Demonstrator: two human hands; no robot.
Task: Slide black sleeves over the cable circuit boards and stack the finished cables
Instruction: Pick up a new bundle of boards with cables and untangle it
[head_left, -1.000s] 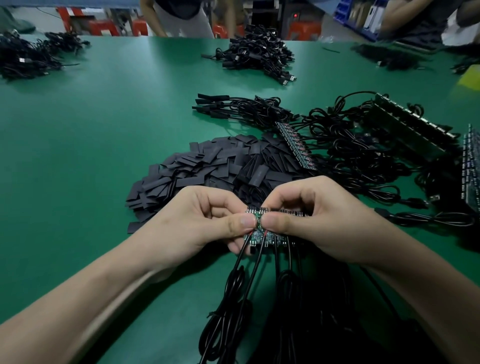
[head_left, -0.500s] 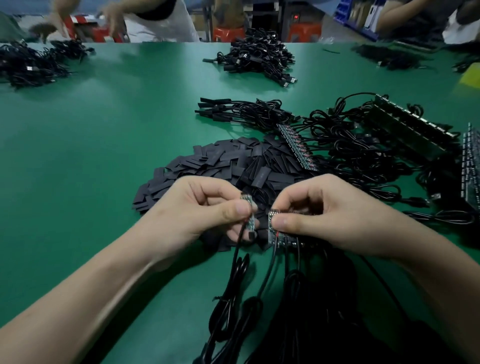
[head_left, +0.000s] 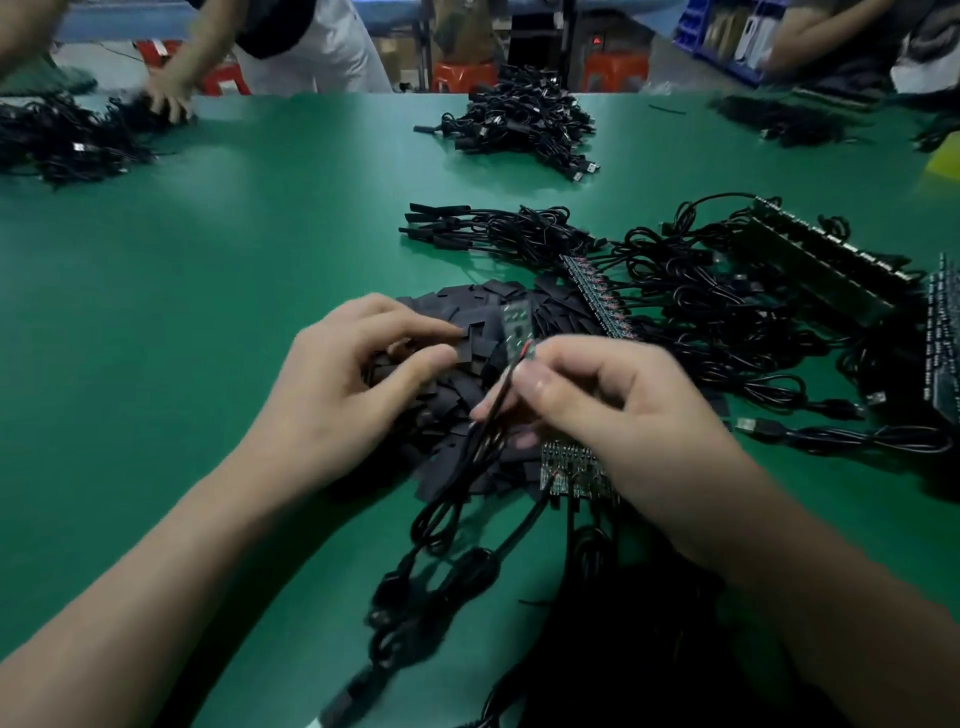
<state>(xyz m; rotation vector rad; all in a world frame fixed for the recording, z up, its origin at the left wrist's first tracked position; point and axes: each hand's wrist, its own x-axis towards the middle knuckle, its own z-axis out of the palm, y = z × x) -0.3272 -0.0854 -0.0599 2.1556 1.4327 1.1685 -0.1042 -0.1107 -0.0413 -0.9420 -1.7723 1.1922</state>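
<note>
Head view: at the far right edge, blue bins hold pale items too blurred to name. On the green table, the left hand rests on the pile of sleeves, its thumb and forefinger pinching one black sleeve. The right hand, just beside it, pinches a cable right under its circuit board. The board's long axis points away from the person, with the cable trailing back. Finished cables lie farther off, sleeved ends pointing left.
</note>
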